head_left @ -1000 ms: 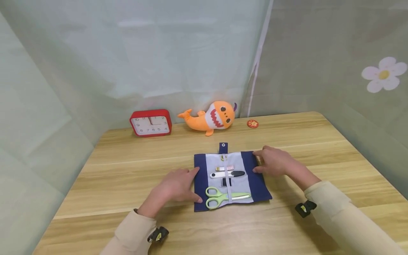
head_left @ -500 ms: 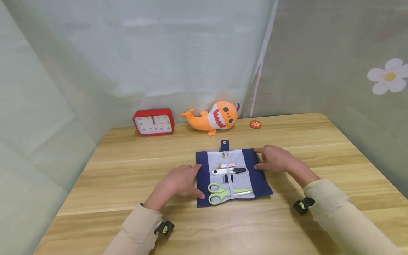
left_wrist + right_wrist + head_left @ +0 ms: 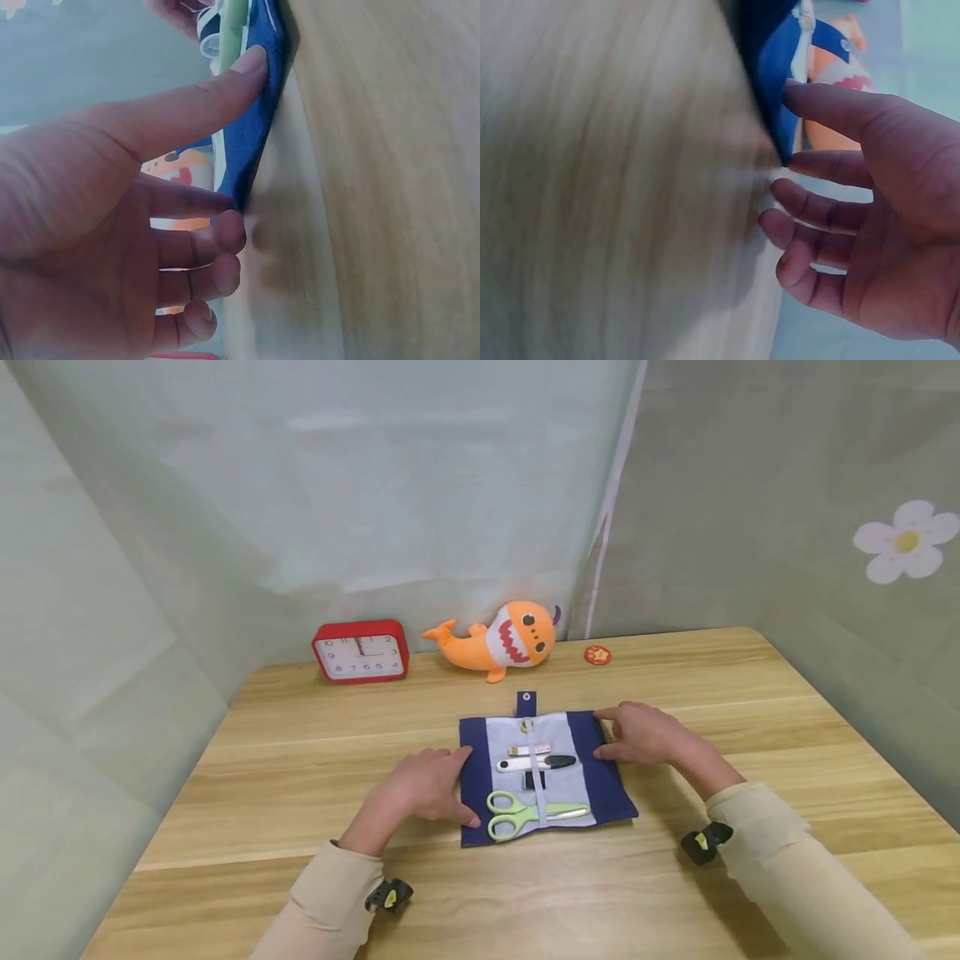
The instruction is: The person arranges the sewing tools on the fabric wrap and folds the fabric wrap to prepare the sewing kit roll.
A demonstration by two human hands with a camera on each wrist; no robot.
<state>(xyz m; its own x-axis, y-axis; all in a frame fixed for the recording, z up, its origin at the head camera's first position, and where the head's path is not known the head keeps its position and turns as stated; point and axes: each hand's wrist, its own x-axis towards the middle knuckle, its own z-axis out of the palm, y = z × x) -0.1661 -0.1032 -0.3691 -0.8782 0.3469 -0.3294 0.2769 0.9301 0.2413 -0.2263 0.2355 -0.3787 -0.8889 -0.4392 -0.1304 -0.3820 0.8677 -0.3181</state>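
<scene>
A navy fabric sewing kit (image 3: 603,781) lies unfolded on the table, its snap tab (image 3: 527,703) pointing away from me. Under its white elastic band are green scissors (image 3: 504,814), a white and black seam ripper or similar slim tool (image 3: 534,763), a rolled tape piece (image 3: 529,749) and a small black item (image 3: 534,781). My left hand (image 3: 423,787) touches the left navy border with thumb and index finger, its other fingers loosely bent beside the cloth. At the right border, my right hand (image 3: 643,732) rests thumb and index fingertip on the fabric, fingers relaxed.
At the back of the wooden table (image 3: 300,810) stand a red alarm clock (image 3: 362,652) and an orange plush shark (image 3: 495,639). A round red badge (image 3: 597,655) lies right of the plush. Fabric curtains (image 3: 450,485) hang behind and at both sides.
Both hands stay at the kit's two side borders. The whole scene shifts slightly in the head view, and the kit lies as before.
</scene>
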